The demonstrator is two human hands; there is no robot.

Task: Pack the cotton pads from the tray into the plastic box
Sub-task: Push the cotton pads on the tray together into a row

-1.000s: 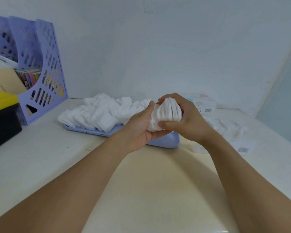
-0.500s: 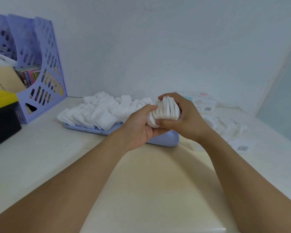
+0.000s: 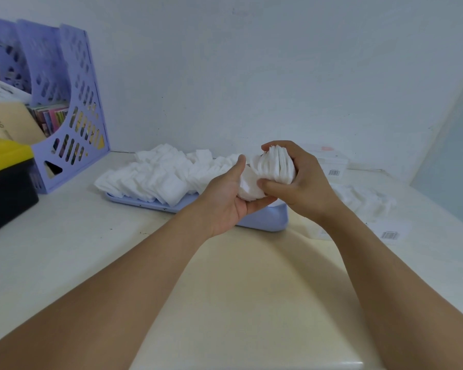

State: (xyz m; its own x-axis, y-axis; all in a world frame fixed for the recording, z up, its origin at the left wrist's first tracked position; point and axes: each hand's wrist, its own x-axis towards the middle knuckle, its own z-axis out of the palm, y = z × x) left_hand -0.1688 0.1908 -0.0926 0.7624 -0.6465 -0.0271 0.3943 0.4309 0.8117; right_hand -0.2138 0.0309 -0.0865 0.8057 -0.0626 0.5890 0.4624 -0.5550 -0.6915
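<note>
Over the last second the stack of cotton pads [image 3: 277,166] has barely moved — both hands still square it above the tray [image 3: 262,221]. The right hand [image 3: 302,186] clamps the soft, thin, edge-on squares; the left hand [image 3: 229,200] cups them underneath. Many fluffy pads remain heaped on the smooth lilac tray, so packing is far from done.

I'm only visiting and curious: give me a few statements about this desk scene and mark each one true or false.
1. The right hand grips a stack of cotton pads. True.
2. The tray is red. False: it is pale purple.
3. Loose pads lie heaped on the tray. True.
4. The left hand rests flat on the table. False: it is raised, touching the stack's lower end.
5. The file rack stands right of the tray. False: it stands to the left.
</note>
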